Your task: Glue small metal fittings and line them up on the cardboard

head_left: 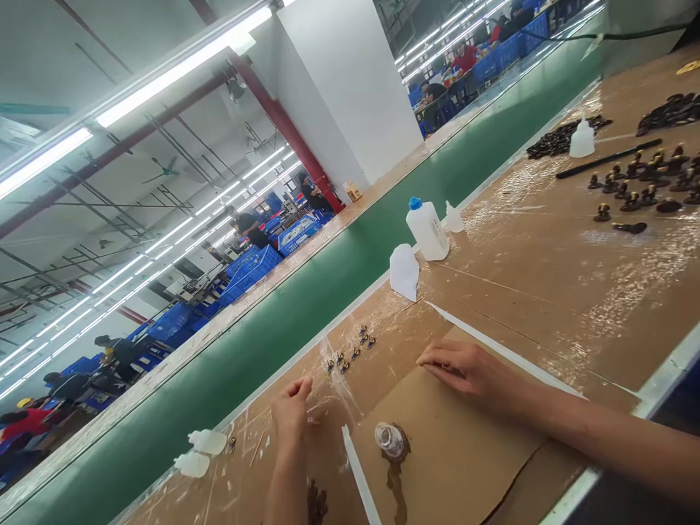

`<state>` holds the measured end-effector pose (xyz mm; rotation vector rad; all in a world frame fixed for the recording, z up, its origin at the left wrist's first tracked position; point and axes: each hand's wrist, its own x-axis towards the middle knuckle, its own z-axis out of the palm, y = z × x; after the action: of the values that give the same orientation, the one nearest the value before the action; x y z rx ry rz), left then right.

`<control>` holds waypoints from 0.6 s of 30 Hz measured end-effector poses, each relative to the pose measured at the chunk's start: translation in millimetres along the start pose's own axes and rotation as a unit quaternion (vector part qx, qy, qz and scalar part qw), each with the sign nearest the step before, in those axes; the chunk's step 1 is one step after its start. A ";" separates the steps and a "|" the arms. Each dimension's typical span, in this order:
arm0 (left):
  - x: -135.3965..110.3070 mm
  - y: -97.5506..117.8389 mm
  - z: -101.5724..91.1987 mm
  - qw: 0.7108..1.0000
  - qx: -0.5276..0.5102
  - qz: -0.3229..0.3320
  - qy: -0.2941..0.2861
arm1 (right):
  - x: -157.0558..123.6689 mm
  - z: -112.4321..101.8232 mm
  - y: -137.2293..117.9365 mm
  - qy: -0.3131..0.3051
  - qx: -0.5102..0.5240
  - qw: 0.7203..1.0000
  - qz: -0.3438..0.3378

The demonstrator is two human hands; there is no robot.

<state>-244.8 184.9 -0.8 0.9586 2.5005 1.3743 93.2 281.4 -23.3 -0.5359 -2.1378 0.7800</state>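
My left hand (292, 410) is raised over the brown table on the left, thumb and fingertips drawn together; whatever may be between them is hidden. My right hand (458, 367) lies low over a cardboard sheet (453, 437), its fingers stretched forward and close to each other, with no object visible in it. Between the hands, a small clear glass jar (390, 440) sits on the sheet beside a dark wet stain. Beyond them stands a loose group of small dark figurines with gold parts (355, 354). Dark small pieces (316, 503) lie partly hidden by my left forearm.
Two white squeeze bottles (200, 452) lie at the left. A blue-capped bottle (427, 230), a small dropper bottle (453, 217) and a white paper piece (405, 272) stand near the green belt (306, 292). More dark figurines (650, 179) are at right. People work in the background.
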 end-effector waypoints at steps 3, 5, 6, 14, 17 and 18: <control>-22.1 -9.6 -52.0 1.000 0.004 -0.025 -0.008 | -0.7 0.9 1.8 0.008 -0.005 1.000 0.001; -41.0 -24.4 -88.1 0.999 0.015 -0.043 0.019 | -1.3 2.6 4.3 0.015 -0.012 1.000 0.007; -51.1 -33.5 -104.8 0.998 0.024 -0.054 0.033 | -1.6 3.5 5.8 0.019 -0.016 1.000 0.012; -131.3 -96.8 -164.8 0.983 0.083 -0.134 0.094 | -3.5 10.4 21.2 0.020 -0.053 0.997 0.059; -154.9 -106.9 -162.5 0.985 0.079 -0.129 0.088 | -3.3 12.2 27.8 0.056 -0.070 0.994 0.057; -161.1 -109.1 -161.0 0.985 0.077 -0.124 0.087 | -3.2 12.6 29.7 0.064 -0.073 0.994 0.058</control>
<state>-232.8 -66.2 -24.1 0.5450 2.7752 1.2501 88.7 296.5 -51.6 -0.7723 -2.0701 0.6365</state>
